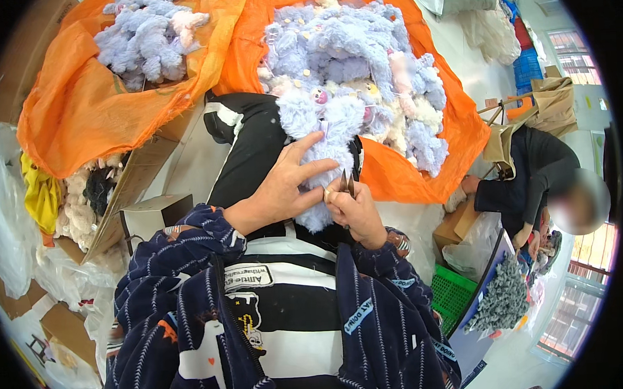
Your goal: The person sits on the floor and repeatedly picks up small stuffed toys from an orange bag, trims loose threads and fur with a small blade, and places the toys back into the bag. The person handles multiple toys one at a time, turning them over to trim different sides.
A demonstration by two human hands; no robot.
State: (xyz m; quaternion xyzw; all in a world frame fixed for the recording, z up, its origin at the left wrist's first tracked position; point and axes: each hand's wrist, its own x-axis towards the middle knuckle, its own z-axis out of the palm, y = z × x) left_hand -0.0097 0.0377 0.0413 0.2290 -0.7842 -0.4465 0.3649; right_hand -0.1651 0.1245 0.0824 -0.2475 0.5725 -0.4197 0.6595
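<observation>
A fluffy lavender plush toy [313, 118] lies across my lap, its lower end hanging between my hands. My left hand [276, 185] rests on it from the left, open, with fingers spread over the fur and the thumb close to the right hand. My right hand [360, 217] is closed around small dark thread snips [348, 184], whose blades point up and away from me beside the fur. A small pale bit shows at the right fingertips; I cannot make out what it is.
Beyond my knees, an orange sack [455, 129] lies spread under many lavender plush pieces [340, 44]. Another orange sack [65, 125] at far left holds more. A cardboard box [127, 192] stands left. To the right are a green crate [449, 293] and a bending co-worker [543, 163].
</observation>
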